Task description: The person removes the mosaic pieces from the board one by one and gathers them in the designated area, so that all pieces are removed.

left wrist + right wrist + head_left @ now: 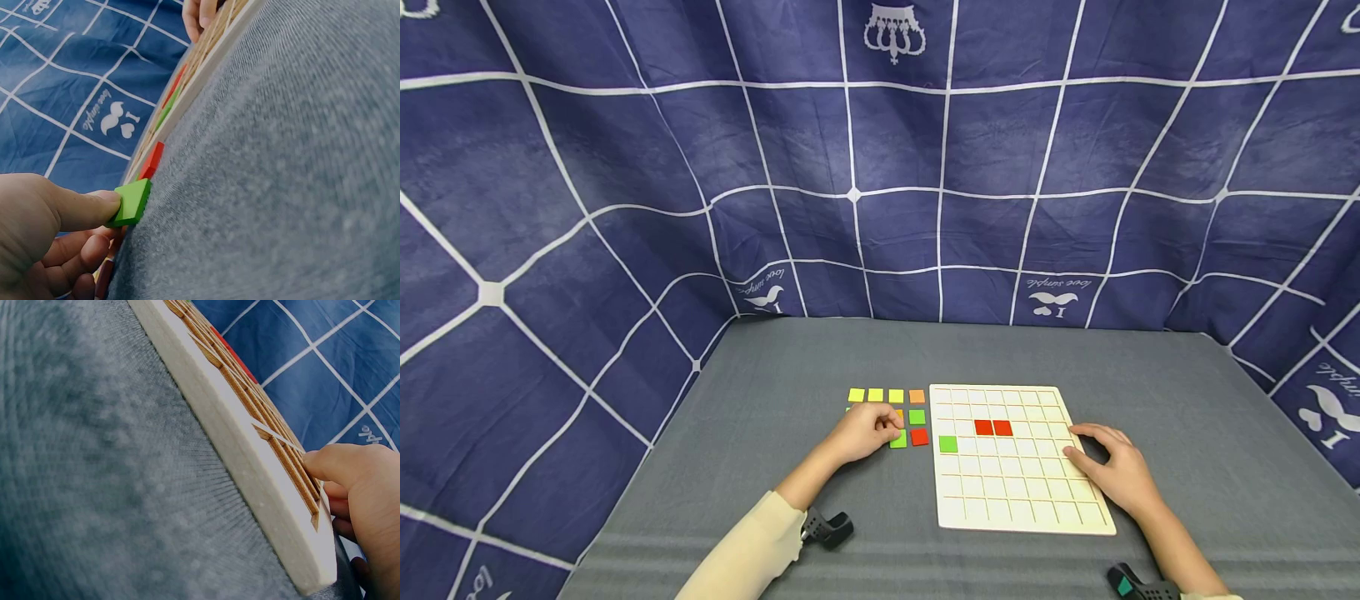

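A small green square tile [132, 203] is pinched at its edge by my left hand [867, 431], thumb on top and fingers curled below. Beside it lies a red tile [919, 437], close to the left side of the cream grid board [1022, 504]. On the board sit two adjoining red tiles [993, 427] and one green tile [948, 444]. My right hand [1116, 468] rests at the board's right edge, thumb and forefinger spread apart; in the right wrist view the thumb [325, 464] touches the rim.
Loose tiles lie in rows left of the board, including yellow tiles [876, 395], an orange tile [917, 397] and a green tile [917, 417]. My left hand covers some of them. Grey cloth [1000, 350] covers the table, and a blue curtain [895, 233] hangs behind it.
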Demonstrator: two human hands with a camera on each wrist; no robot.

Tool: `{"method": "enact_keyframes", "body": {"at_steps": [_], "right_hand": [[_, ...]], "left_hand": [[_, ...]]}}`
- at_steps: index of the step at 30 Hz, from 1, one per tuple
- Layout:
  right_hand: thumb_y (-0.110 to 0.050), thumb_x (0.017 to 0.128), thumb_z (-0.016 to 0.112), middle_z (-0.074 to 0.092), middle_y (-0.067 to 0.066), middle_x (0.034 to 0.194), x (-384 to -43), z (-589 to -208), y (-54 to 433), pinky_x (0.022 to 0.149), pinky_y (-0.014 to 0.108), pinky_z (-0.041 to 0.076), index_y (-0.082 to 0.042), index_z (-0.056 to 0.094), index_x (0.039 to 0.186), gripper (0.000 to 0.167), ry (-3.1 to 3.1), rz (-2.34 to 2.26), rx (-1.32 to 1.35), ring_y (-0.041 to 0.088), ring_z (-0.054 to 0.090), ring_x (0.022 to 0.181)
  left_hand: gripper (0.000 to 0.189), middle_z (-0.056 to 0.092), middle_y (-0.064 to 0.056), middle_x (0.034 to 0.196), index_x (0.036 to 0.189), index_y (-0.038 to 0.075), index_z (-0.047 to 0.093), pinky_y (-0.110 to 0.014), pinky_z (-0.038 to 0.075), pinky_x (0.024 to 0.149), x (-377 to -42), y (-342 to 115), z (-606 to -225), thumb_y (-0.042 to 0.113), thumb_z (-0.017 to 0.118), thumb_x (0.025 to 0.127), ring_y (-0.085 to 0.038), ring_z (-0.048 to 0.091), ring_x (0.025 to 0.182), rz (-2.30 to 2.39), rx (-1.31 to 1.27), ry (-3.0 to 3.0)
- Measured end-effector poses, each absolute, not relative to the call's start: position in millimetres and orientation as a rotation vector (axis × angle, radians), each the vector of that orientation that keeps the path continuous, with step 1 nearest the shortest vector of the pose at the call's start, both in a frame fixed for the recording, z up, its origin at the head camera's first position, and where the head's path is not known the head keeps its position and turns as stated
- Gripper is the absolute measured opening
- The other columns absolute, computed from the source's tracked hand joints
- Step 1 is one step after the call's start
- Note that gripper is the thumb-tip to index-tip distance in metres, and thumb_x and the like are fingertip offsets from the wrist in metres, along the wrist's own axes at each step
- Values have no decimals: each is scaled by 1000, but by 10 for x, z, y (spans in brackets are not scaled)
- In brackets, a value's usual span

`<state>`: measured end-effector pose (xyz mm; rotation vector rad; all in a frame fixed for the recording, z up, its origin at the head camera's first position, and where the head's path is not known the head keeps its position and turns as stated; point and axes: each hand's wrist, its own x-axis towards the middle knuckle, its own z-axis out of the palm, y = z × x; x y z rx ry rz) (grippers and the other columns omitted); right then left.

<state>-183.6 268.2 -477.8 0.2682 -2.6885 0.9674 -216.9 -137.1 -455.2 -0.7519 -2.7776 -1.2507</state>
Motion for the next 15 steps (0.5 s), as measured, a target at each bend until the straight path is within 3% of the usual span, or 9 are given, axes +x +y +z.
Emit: {"method": "enact_keyframes", "body": {"at_steps": [15], "right_hand": [[-30,89,72,58,24,124,-1843,-4791,2694,93,60,33,-4,66,118,39,-2690,959,270,43,46,119]], "left_hand": [[6,60,6,78,88,5,71,-24,44,61,-2216,-1168,-4451,11,74,87,-6,51,66,-1203,-777,-2812]]}}
